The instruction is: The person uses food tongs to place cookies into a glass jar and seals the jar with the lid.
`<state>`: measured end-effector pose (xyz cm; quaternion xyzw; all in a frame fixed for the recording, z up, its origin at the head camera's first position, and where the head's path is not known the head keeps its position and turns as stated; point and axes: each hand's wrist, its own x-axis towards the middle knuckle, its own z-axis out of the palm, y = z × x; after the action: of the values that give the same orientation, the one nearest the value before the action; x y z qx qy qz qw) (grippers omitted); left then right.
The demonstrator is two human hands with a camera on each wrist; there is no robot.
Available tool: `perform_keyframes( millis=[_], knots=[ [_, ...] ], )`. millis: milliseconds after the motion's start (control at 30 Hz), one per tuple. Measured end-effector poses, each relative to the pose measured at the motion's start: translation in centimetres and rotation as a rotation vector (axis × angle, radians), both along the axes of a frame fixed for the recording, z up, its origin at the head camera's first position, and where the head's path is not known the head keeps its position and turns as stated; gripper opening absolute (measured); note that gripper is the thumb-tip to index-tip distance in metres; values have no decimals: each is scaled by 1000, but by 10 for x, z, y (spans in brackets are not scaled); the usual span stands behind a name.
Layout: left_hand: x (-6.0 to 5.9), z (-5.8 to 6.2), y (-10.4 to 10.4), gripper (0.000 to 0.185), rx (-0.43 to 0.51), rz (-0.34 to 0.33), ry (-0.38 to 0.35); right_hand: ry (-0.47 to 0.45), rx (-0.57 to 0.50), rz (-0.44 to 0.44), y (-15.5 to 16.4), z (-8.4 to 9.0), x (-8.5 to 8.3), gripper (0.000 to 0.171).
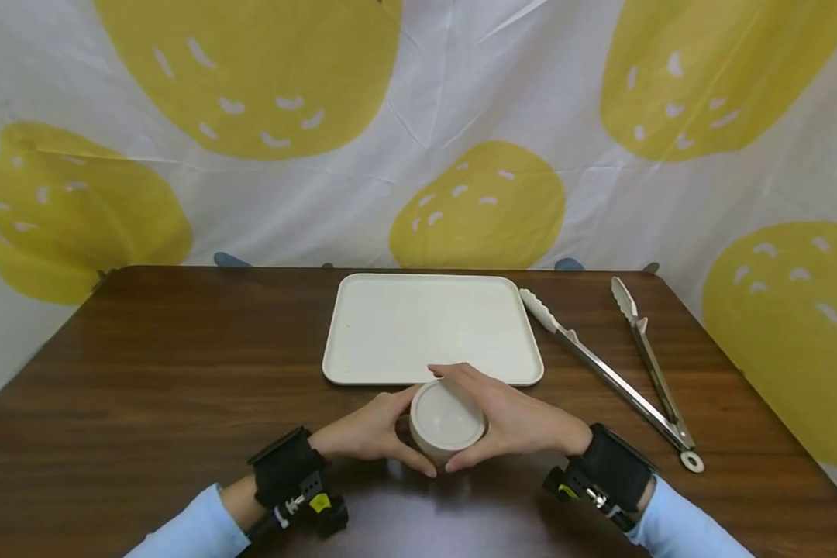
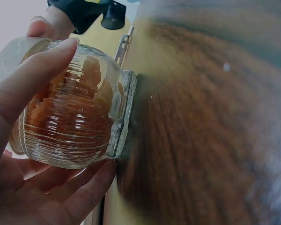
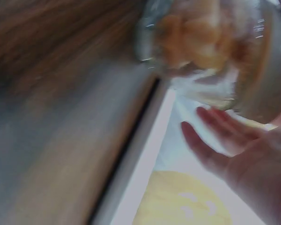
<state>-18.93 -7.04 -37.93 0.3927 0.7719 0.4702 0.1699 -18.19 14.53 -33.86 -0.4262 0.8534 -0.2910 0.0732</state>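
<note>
A ribbed glass jar (image 2: pixel 75 119) with a whitish lid (image 1: pixel 448 416) stands upright at the near middle of the table. Orange-brown chunks show through its glass; whether its base touches the table I cannot tell. My left hand (image 1: pixel 373 428) grips the jar's side, thumb in front and the other fingers behind. Around the lid from the other side curves my right hand (image 1: pixel 516 422), its thumb at the near edge. In the blurred right wrist view, some fingers (image 3: pixel 208 152) of that hand stand apart from the glass.
Just behind the jar lies a white rectangular tray (image 1: pixel 432 329). To its right, long metal tongs (image 1: pixel 614 378) with pale scalloped tips lie spread, one tip close to the tray's corner. A cloth with yellow fruit shapes (image 1: pixel 481 205) hangs behind the brown wooden table (image 1: pixel 202 372).
</note>
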Motion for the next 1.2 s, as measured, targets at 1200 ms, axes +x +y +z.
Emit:
perform_keyframes(
  millis=[1200],
  knots=[
    [2, -2, 1, 85, -17, 34, 4, 263, 3, -389, -20, -15, 30, 79]
  ],
)
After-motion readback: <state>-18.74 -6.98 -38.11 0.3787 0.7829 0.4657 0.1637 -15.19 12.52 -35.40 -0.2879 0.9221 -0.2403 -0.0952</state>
